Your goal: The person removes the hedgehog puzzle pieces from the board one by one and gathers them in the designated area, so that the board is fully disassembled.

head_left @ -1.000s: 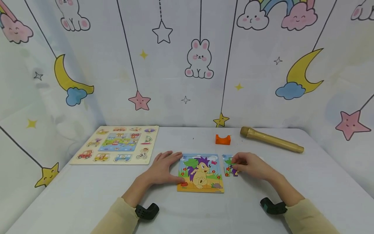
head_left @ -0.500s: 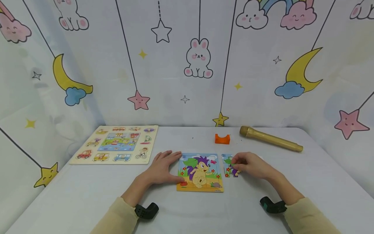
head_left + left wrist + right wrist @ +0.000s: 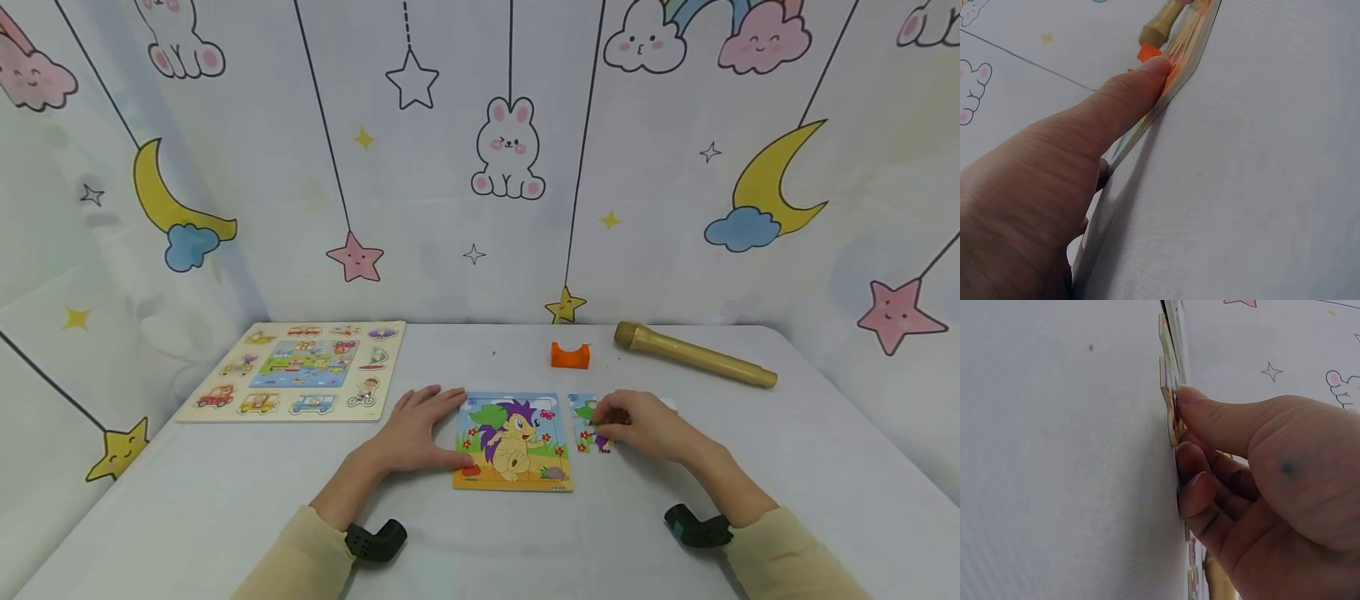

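A square puzzle board (image 3: 513,442) with a purple-haired hedgehog picture lies flat on the table. My left hand (image 3: 420,432) rests at its left edge, thumb on the lower left corner and fingers spread toward the upper corner. In the left wrist view the thumb (image 3: 1129,94) lies over the board's rim. Right of the board sit joined puzzle pieces (image 3: 582,435) with part of a similar picture. Over them, my right hand (image 3: 641,423) pinches a puzzle piece (image 3: 1171,409) between thumb and curled fingers; the hand hides much of that area in the head view.
At the back left lies a cream board (image 3: 292,408) with vehicle pictures. An orange block with a curved notch (image 3: 570,357) and a gold toy microphone (image 3: 697,356) lie at the back. More pieces (image 3: 1192,584) show beyond my right hand. A printed curtain (image 3: 435,183) closes off the back.
My right hand's fingers have shifted slightly over the pieces, and more of a pale edge shows behind that hand. My left hand stays on the board. The head view has drifted a little.
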A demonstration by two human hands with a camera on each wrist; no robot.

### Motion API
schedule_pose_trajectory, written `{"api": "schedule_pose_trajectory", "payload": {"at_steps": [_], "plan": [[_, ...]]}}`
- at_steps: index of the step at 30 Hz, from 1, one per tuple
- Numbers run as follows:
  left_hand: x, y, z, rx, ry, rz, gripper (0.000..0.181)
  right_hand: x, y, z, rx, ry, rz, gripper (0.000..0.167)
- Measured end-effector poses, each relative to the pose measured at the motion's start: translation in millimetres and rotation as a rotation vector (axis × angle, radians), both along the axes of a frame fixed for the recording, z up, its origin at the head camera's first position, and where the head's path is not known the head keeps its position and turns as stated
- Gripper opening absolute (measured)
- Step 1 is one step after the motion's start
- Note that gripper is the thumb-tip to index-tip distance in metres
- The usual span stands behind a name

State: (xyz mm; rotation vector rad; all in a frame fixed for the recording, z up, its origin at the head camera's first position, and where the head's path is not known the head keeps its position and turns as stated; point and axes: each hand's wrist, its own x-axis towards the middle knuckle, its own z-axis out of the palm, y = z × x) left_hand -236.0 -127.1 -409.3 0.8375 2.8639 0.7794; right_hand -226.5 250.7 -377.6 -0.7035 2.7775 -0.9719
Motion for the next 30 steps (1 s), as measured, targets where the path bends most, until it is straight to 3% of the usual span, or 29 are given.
{"api": "schedule_pose_trajectory", "payload": {"at_steps": [9,17,30], "plan": [[-0.5,-1.5,-0.5,-0.005,0.006,0.003,0.098,-1.0,-0.7,-0.4,-0.012,0.001,-0.005,0.01],[-1.5,-1.6,-1.8,-0.005,0.008,0.001,0.098,-1.6,-3.6,8.1,-0.05,-0.021,-0.03,0.018],[-1.0,-2.5,-1.6,0.002,0.006,0.002,0.098,-12.5,-48.6,22.4,-0.092,-0.033,0.047,0.032]]}}
